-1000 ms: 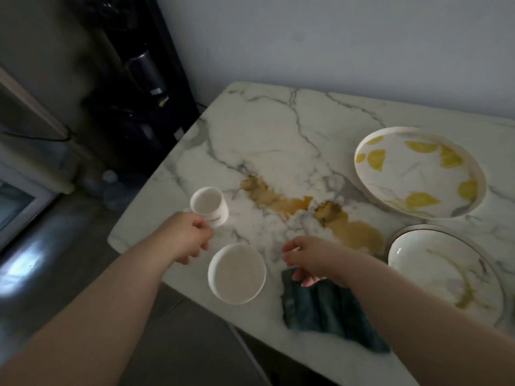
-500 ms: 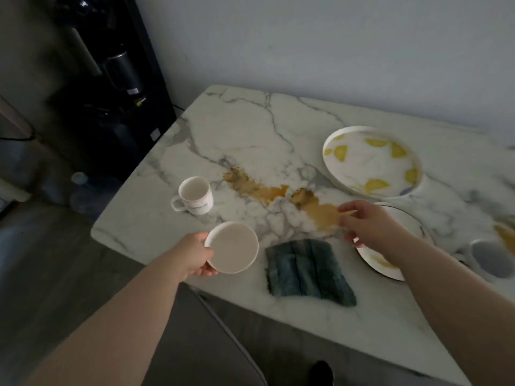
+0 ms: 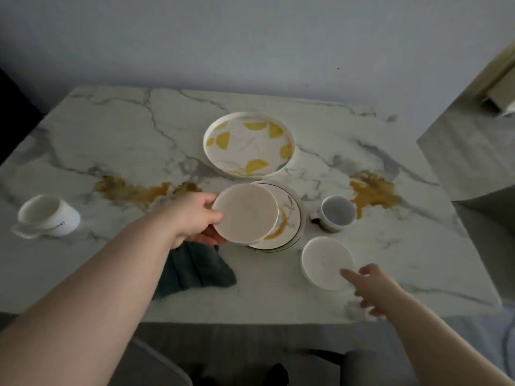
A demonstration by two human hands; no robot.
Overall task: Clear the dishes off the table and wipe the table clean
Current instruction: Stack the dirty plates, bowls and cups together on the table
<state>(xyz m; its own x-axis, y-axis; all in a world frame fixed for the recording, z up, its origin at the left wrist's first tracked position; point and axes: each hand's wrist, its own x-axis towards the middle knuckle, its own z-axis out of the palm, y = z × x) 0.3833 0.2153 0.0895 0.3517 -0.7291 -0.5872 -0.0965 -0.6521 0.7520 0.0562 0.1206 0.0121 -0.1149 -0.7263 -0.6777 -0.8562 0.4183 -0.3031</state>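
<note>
White saucer [image 3: 246,213] is held at its left rim by the left hand [image 3: 195,218], thumb on top and fingers curled beneath, above a dark-rimmed plate [image 3: 291,215] at the centre of the tabletop [image 3: 111,135]. The right hand [image 3: 370,288], fingers extended and apart, has its index fingertip at the near rim of a second saucer [image 3: 326,260] by the front edge. A dark cloth [image 3: 195,270] lies under the left wrist.

The left hand [image 3: 192,218] hides part of the dark cloth [image 3: 200,270].

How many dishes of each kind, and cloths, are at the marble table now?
Large round plates: 2, the lemon-patterned plate and the black-rimmed white plate
Small round white dishes: 2, the held dish in the left hand and the near dish
Cups: 2, the white mug and the cup with a dark interior
Cloths: 1, the dark green cloth
Total: 7
</note>
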